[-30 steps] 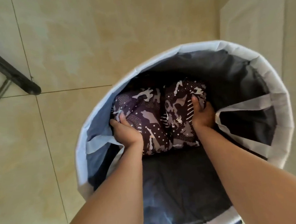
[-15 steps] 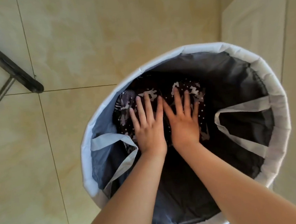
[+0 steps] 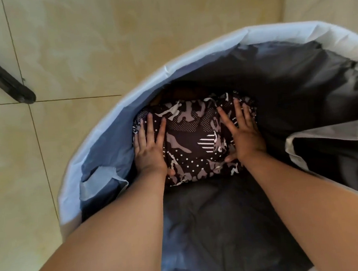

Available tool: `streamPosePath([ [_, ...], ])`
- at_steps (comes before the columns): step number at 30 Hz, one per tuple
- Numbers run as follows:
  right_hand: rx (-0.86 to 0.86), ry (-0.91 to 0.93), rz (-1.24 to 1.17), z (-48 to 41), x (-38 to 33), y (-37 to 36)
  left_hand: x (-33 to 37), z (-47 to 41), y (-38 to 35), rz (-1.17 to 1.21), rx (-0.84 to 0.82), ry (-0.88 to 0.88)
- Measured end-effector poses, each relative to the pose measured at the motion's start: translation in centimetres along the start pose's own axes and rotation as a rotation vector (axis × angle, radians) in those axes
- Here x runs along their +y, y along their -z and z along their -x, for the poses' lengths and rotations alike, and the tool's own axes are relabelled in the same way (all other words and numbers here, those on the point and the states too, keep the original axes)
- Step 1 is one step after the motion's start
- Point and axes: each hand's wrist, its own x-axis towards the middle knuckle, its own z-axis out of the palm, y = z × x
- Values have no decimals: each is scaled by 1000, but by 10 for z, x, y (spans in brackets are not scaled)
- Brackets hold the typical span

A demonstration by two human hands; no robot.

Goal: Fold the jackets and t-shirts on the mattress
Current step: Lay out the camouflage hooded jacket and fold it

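Head view, biggest thing first: the tiled floor (image 3: 83, 46) fills the frame from 8 o'clock round to 12. The round laundry basket (image 3: 189, 56), white-rimmed with a dark lining, takes up everything from the centre out to 3 and 6 o'clock. A black frame leg (image 3: 7, 83) pokes in at 10 o'clock. One white strap handle (image 3: 322, 133) hangs inside the basket at 3 o'clock, another (image 3: 100, 176) at 8.

The task's thing, a folded camouflage-print garment (image 3: 193, 138), lies deep in the basket just above frame centre, on the lining. Something darker sits behind it at 12 o'clock, too shadowed to name. The mattress is out of sight.

Both bare arms reach down into the basket. The left grip (image 3: 149, 150) lies flat on the bundle's 9 o'clock end and the right grip (image 3: 245, 139) on its 3 o'clock end. Fingers on both are straight and spread, pressing on the cloth and clasping nothing.

A second ago both grips held the bundle by its ends. Half a second ago they lay side by side on its middle. Now they have slid apart to its ends. I read that as smoothing the piece flat after setting it down, so this garment looks finished. I would next lift out and go back for the next one.
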Motion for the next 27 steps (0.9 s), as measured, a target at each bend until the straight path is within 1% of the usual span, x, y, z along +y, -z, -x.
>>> streamPosePath([
  [4, 39, 2, 36, -8, 2, -15, 1, -12, -16, -48, 30, 18],
  [8, 1, -41, 74, -15, 0, -19, 5, -20, -21, -70, 12, 33],
  [12, -48, -58, 63, -2, -16, 1, 10, -8, 2, -134, -84, 38],
  [14, -69, -92, -8, 11, -24, 14, 18, 8, 24, -154, -161, -20],
  [15, -59, -111, -82, 19, -28, 20, 22, 18, 34, -121, -206, -49],
  [16, -38, -128, -167, 35, -33, 30, 24, 34, 46, -64, -247, -58],
  [18, 20, -137, -308, 65, -45, 50, 30, 64, 67, 115, -252, -55],
  [22, 189, -92, -483, 141, -73, 103, 43, 133, 119, 578, -130, -149],
  [24, 255, -39, -536, 181, -82, 140, 45, 167, 155, 779, -82, -151],
  [27, 358, 16, -534, 244, -94, 211, 34, 219, 222, 887, 55, -130],
])
